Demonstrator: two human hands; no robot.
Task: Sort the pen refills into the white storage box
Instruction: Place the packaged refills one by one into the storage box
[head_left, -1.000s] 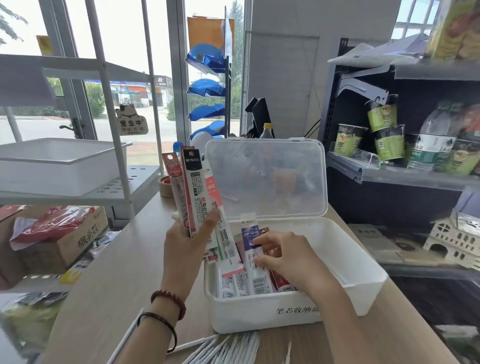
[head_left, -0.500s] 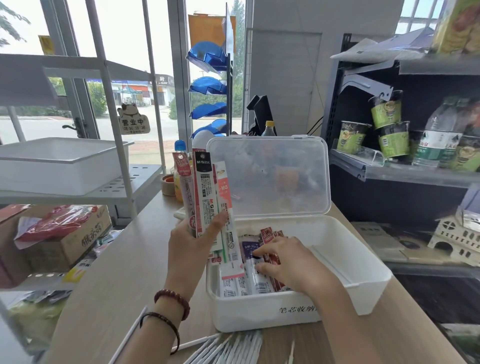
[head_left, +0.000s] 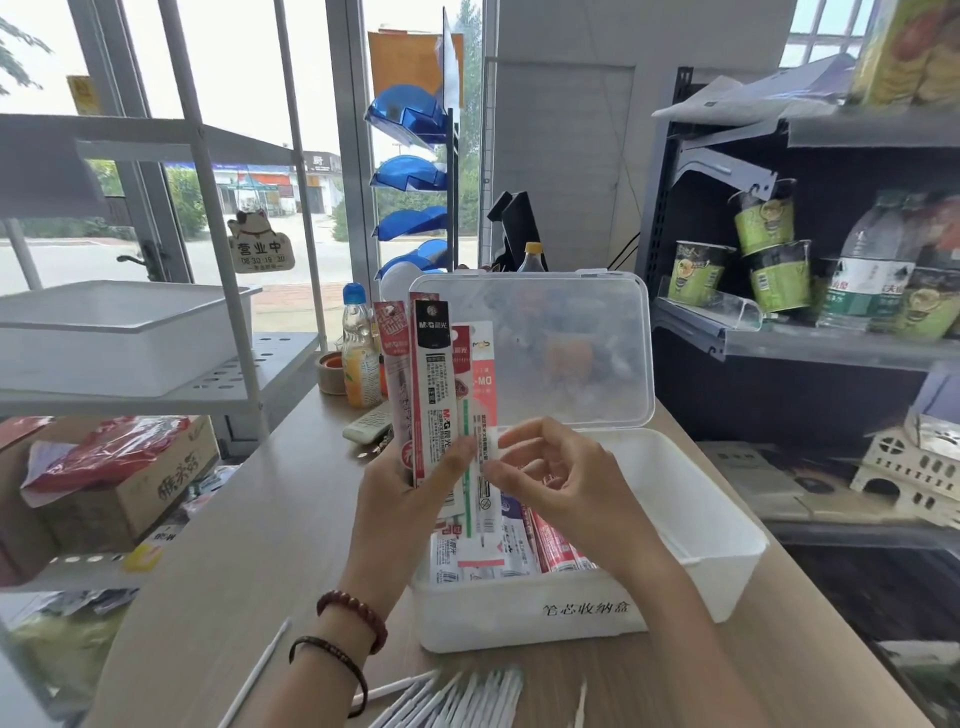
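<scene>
Refill packs, fanned upright in the left hand: glossy printed plastic sleeves, smooth. Storage box, below the grip: matt white plastic; its raised lid, behind the grip, frosted translucent plastic. Table, beneath: pale wood-look surface, smooth, low sheen. Bracelets, at the wrist under the grip: dark polished beads.

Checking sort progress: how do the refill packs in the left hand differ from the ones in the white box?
The held refill packs stand upright, fanned in the left hand; the boxed packs lie flat at the left end of the white storage box. The right hand pinches one held pack; nothing touches the boxed ones. Both are slim printed sleeves, mostly red and white.
</scene>
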